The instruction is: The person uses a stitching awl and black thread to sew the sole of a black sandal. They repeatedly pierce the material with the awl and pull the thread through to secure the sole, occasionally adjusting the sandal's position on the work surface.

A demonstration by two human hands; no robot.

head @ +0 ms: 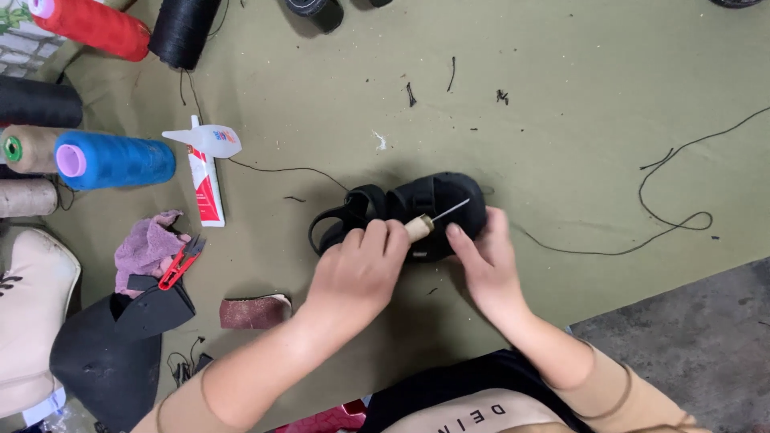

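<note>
Left hand [357, 269]: grip wrapped around the pale wooden handle of a stitching awl [425, 224]; the fist lies over the near left part of the sandal.
Stitching awl: handle end shows at the thumb side of the fist; the thin metal needle slants up to the right, across the top of the sandal.
Right hand [485, 261]: fingers pressed flat against the near right edge of the sandal, steadying it; grip not wrapped around anything, thumb just beside the awl handle.
Black sandal [417, 204]: lies at the centre of the olive cloth counter [337, 104], straps looped toward the left, partly hidden by both hands.
Black thread [666, 204]: a loose strand curls over the counter right of the sandal and runs toward the right hand.
Glue bottle [207, 141]: small, white, lying on its side far left of the sandal, touching a red and white tube [207, 188].
Thread cones: blue [116, 159], red [92, 24] and black [183, 30] cones lie along the far left edge.
Red snips [180, 263]: rest on a pink rag [144, 244], left of the left hand.
Sandpaper piece [253, 312]: reddish brown, curled, near the left forearm.
Cream boot [32, 313]: at the near left edge, beside a black shoe upper [112, 353].
</note>
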